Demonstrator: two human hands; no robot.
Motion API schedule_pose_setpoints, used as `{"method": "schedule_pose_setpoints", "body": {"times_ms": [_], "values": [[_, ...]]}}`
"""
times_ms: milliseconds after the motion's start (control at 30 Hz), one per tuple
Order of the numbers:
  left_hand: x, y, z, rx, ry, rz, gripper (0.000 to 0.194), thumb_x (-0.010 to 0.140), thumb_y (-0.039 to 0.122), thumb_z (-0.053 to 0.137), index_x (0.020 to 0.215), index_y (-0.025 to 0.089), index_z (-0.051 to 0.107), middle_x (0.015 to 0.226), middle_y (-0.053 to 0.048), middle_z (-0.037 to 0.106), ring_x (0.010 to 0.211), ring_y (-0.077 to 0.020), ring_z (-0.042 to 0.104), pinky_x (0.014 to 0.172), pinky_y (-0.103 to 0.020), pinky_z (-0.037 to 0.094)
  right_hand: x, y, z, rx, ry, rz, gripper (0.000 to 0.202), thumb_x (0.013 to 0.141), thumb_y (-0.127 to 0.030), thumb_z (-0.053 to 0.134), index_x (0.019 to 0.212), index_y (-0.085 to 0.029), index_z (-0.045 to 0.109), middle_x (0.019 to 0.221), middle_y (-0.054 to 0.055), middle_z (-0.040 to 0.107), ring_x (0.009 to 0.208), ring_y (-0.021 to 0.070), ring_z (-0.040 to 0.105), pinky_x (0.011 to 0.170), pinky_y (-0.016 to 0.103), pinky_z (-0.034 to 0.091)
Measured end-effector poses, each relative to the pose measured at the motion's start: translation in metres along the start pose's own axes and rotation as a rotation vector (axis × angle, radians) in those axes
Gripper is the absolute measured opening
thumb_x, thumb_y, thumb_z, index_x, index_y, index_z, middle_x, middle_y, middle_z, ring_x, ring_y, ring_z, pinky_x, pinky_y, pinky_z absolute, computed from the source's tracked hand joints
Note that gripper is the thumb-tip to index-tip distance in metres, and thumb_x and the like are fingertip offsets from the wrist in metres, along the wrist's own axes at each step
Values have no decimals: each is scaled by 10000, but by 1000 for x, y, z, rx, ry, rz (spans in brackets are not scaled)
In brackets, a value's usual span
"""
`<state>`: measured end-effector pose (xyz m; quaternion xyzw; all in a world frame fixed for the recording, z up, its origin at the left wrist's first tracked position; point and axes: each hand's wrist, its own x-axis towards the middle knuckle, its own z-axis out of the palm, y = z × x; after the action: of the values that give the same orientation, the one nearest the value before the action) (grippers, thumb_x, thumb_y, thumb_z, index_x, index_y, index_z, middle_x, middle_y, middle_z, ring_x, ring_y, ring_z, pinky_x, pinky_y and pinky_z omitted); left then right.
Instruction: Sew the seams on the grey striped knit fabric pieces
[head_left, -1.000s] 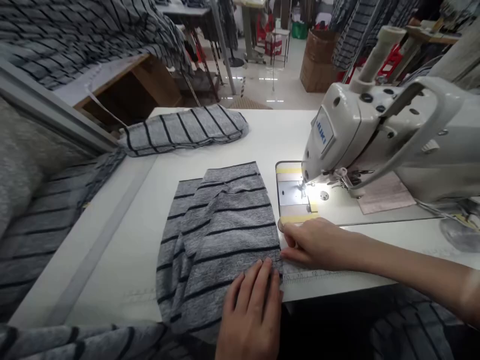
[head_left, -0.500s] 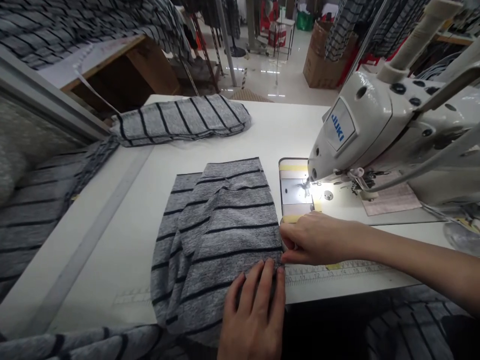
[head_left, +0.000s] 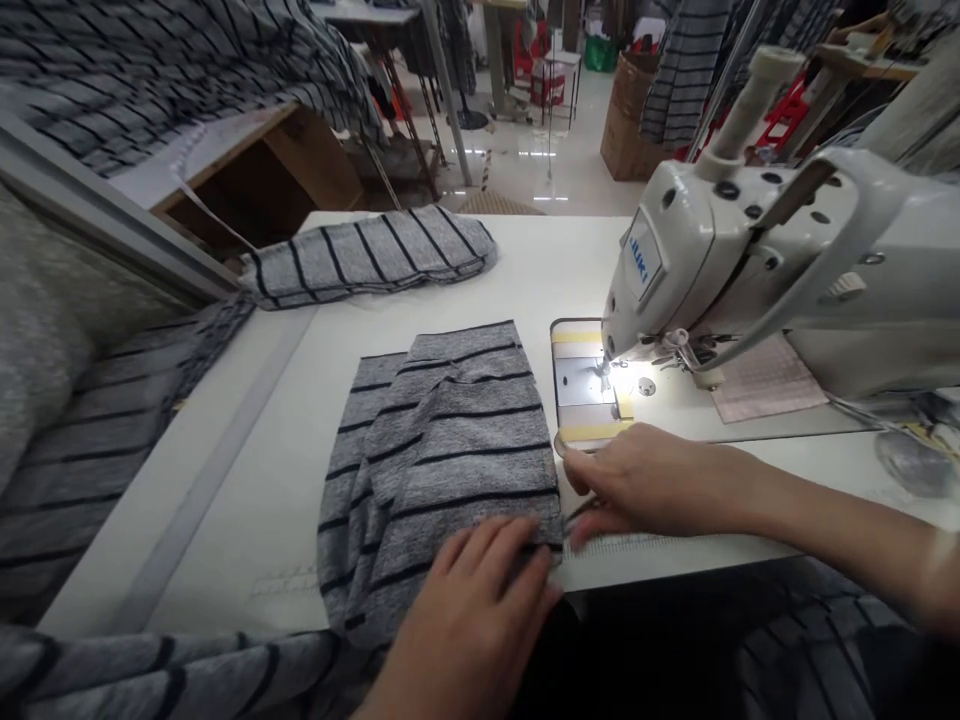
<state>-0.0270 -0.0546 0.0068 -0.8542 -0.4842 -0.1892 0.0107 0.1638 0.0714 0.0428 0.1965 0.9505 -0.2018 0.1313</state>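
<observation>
A grey piece of fabric with dark stripes [head_left: 472, 430] lies folded in overlapping layers on the white sewing table. My left hand [head_left: 480, 610] rests on its lower right corner, fingers slightly bent and spread over the cloth. Just right of the fabric's edge is my right hand [head_left: 637, 480], its fingers curled around a thin dark item too small to make out. Beyond that hand stands a white sewing machine [head_left: 675, 240], its lamp lighting the needle plate [head_left: 581, 385]. No cloth lies under the needle.
Another folded striped piece [head_left: 367, 255] lies at the table's back left. Striped cloth hangs along the left side and front edge. A pinkish fabric square [head_left: 769, 380] sits under the machine arm. Past the table are a cardboard box [head_left: 630, 120] and hanging garments.
My left hand has turned and slid slightly down and left, its fingers more bent. My right hand has moved slightly off the fabric's edge, showing a thin dark item. The view has shifted.
</observation>
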Motion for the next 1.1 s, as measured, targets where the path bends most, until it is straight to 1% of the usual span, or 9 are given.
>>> {"method": "schedule_pose_setpoints", "body": {"times_ms": [67,167,233,300,400,500,633,800,1100], "values": [[20,-23,-6,-68,-16,24,257,994,207,430,978,195,686,1015,-61,706,935,-188,649,821,-330,534,-5,-9,13,33,74,-86,361,935,-503,607,1039,-163,545,767,21,672,675,194,648,518,271,324],[51,-56,1,45,3,72,252,973,183,446,1104,158,660,1184,-113,670,1094,-244,618,909,-407,539,-12,-27,41,-88,188,-242,102,996,-250,507,1036,-176,565,808,21,664,651,168,613,491,292,290],[61,-63,12,140,-57,70,237,952,170,491,1115,133,660,1170,-127,675,1060,-262,628,851,-398,565,-25,-36,56,-128,192,-275,118,969,-132,479,968,-178,587,768,11,652,606,159,581,484,306,272],[60,-51,21,190,-112,92,219,933,165,531,1099,117,665,1077,-121,697,956,-262,646,742,-367,584,-46,-37,62,-74,96,-240,87,932,-132,557,874,-179,600,731,-1,655,576,152,575,493,308,284],[43,-15,29,195,-83,132,228,934,150,508,1092,99,664,1007,-119,701,876,-266,648,665,-362,580,-78,-26,59,151,-12,-95,146,882,-309,712,872,-199,616,757,-15,691,638,159,639,531,275,339],[29,11,32,187,22,120,274,960,130,428,1102,91,658,1123,-147,687,977,-291,640,755,-413,575,-85,-10,52,286,121,206,293,940,-494,610,992,-207,593,841,7,717,748,196,688,581,260,373],[25,15,36,161,72,93,297,980,129,407,1160,108,643,1220,-136,667,1114,-291,601,858,-424,542,-55,2,45,75,207,539,303,1044,-423,418,1022,-154,555,794,67,714,710,265,695,540,301,291],[21,12,40,139,60,73,300,966,116,446,1193,98,642,1271,-136,651,1179,-300,561,909,-428,500,-21,1,30,149,123,573,278,1036,-418,437,992,-163,541,791,49,713,724,258,693,536,299,265],[24,10,41,112,46,52,308,959,120,456,1183,112,667,1302,-95,650,1159,-307,543,906,-430,432,-13,2,23,155,80,584,245,1026,-404,466,969,-178,542,790,34,711,704,258,690,529,301,260]]}}
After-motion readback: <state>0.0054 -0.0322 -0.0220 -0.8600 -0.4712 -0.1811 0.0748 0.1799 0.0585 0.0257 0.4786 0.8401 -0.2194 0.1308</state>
